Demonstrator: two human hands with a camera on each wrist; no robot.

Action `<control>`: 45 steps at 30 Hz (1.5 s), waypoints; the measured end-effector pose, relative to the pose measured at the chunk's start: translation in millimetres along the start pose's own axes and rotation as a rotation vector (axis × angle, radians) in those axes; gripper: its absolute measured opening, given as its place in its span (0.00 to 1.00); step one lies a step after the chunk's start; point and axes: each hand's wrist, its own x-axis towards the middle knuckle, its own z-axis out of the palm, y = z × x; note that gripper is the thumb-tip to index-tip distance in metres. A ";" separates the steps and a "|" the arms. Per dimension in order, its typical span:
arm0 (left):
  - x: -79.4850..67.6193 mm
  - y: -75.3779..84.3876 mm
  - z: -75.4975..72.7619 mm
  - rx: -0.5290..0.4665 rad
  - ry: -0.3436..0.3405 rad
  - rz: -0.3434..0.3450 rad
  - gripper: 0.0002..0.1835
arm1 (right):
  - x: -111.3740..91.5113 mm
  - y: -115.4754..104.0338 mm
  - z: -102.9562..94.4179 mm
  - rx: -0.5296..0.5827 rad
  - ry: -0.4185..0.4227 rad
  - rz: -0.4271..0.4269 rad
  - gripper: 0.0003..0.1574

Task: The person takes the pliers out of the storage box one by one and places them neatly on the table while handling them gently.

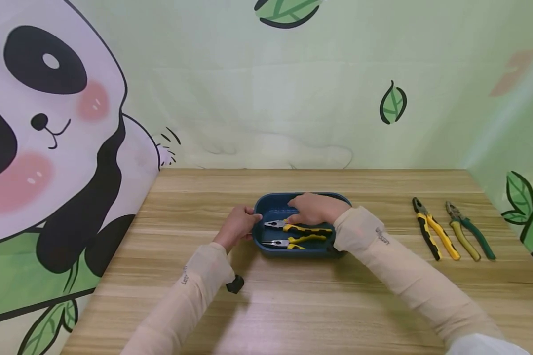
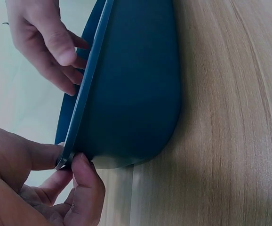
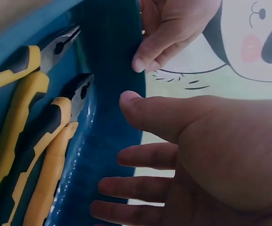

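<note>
Inside the blue plastic tray [image 1: 288, 253], near the middle of the tabletop [image 1: 195, 190], the farther yellow-and-black pliers [image 1: 308, 230] and the nearer needle-nose pliers [image 1: 281, 243] are laid side by side. The tray's left rim is pinched by the left hand [image 1: 237, 225]. Above the tray, the right hand [image 1: 314, 208] is held with fingers extended and apart, nothing grasped. The tray could be tipped by an uneven pull on that single pinched end, and its pliers thereby jostled. Farther right, yellow-and-black combination pliers [image 1: 422, 211] and green-and-yellow combination pliers [image 1: 455, 214] are placed.
</note>
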 end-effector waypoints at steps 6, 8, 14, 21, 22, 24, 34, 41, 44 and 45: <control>-0.1 -0.5 0.2 -0.002 -0.001 0.016 0.13 | 5.5 3.0 0.2 -0.015 -0.043 0.019 0.39; -0.3 -0.6 0.3 0.000 -0.002 0.018 0.12 | 6.7 3.6 1.0 -0.011 -0.051 0.029 0.39; -0.7 0.2 -0.2 -0.005 -0.003 0.019 0.12 | 11.3 5.2 4.0 -0.018 -0.057 0.050 0.40; -1.7 0.5 -0.9 -0.001 -0.001 0.021 0.12 | 15.2 8.2 8.2 -0.020 -0.077 0.093 0.38; -1.8 0.5 -1.0 -0.003 -0.001 0.023 0.12 | 15.2 8.3 8.5 -0.017 -0.077 0.102 0.38; -2.0 0.1 -0.7 0.000 0.001 0.028 0.12 | 15.9 8.5 9.5 -0.016 -0.075 0.116 0.38; -1.8 -1.5 -0.9 0.002 0.003 0.034 0.13 | 21.9 8.1 12.8 -0.060 -0.072 0.146 0.23; -2.6 -1.3 -0.7 0.007 0.002 0.041 0.12 | 23.6 6.8 15.8 -0.052 -0.083 0.177 0.20; -2.7 -0.6 -0.6 0.007 0.003 0.033 0.12 | 24.5 6.4 16.4 -0.052 -0.084 0.182 0.21; -2.6 -0.4 -0.6 0.008 0.004 0.032 0.12 | 24.7 6.2 16.4 -0.051 -0.085 0.184 0.21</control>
